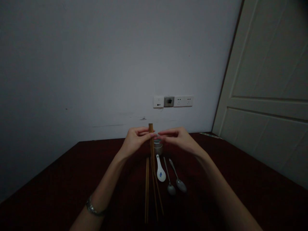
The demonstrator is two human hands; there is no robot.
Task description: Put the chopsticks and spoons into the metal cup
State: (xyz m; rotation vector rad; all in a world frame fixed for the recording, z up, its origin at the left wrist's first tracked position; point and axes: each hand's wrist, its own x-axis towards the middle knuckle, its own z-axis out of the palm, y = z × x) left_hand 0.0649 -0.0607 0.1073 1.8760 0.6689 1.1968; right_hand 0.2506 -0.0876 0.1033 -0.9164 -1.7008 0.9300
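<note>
Between the thumb and fingers of my left hand are wooden chopsticks, gripped near their upper ends, with the lower ends slanting toward me. My right hand is just to the right of them, its thumb and fingers apart and nothing seen in them. Another pair of chopsticks lies on the dark red table to the left. Behind my hands stands a small pale cup, partly hidden by my right fingers. A white spoon with a blue mark lies in front of the cup.
Two metal spoons, one long-handled and one wider, lie right of the white spoon. The dark red table meets a pale wall with sockets. A panelled door stands at the right.
</note>
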